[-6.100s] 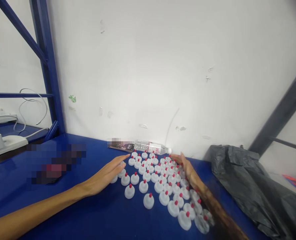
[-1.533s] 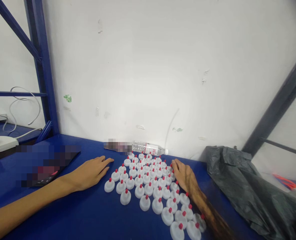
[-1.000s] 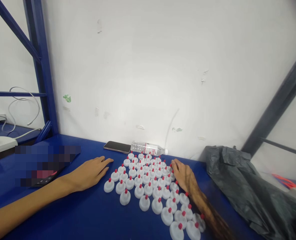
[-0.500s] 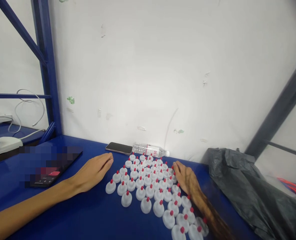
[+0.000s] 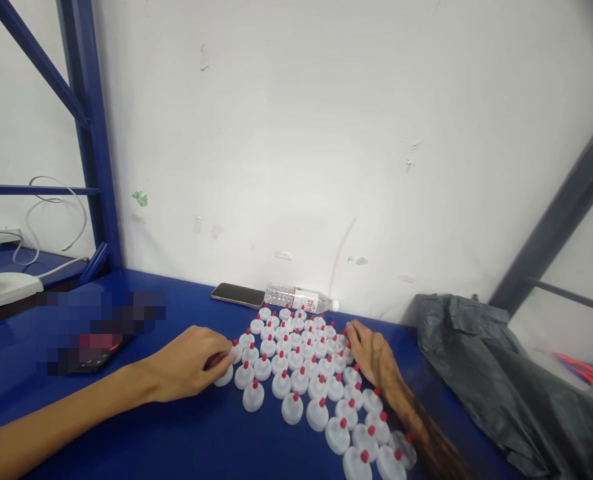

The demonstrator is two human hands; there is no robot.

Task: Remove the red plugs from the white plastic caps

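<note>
White caps (image 5: 292, 411) with red tips (image 5: 296, 397) stand between the left hand (image 5: 196, 360), curled at their edge, and the right hand (image 5: 374, 357), bent beside them; whether either grips a cap cannot be told. A nudge from either hand could topple caps, since they stand crowded. Beyond the hands, the bottle label (image 5: 305, 300) bears red lettering, too small to read.

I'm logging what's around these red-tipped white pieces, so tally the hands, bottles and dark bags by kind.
Hands: 2 (left hand, right hand)
Clear bottle: 1
Dark bag: 1
Total around the red-tipped white pieces: 4
</note>
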